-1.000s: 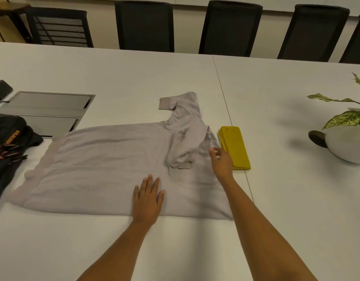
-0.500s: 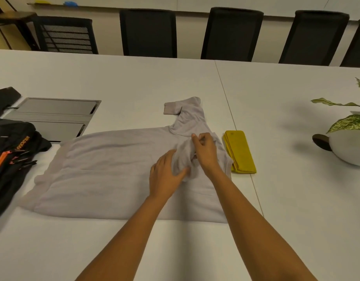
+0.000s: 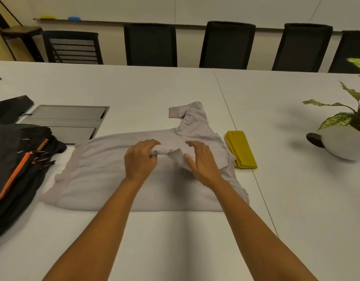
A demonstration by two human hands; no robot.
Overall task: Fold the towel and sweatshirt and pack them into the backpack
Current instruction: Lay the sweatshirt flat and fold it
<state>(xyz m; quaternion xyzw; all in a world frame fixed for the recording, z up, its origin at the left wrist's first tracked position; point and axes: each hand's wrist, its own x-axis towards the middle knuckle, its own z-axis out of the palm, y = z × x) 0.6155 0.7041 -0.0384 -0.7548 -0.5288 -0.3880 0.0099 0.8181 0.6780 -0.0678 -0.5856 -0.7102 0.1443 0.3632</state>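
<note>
Grey sweatshirt [image 3: 106, 175] cloth lies spread across the desk [image 3: 296, 199], hem toward the backpack [image 3: 17, 165] on my left, neck end toward the folded yellow towel [image 3: 241, 149] that sits just beside its shoulder.

A second ago the left hand [image 3: 140, 159] lay flat on the body near me and the right hand [image 3: 203, 163] was only reaching at the crumpled sleeve. Now both have met over the chest. The left hand's fingers are curled round the bunched near sleeve [image 3: 169, 152], pulling it toward the hem side. The right hand rests on the cloth beside it with fingers mostly straight, apparently pinning the shoulder.

I read this as the first sleeve being folded in across the body. The far sleeve [image 3: 187, 116] sticks out over the desk, not yet folded. The towel looks finished. Neither piece is in the backpack, so packing is some way off.
</note>
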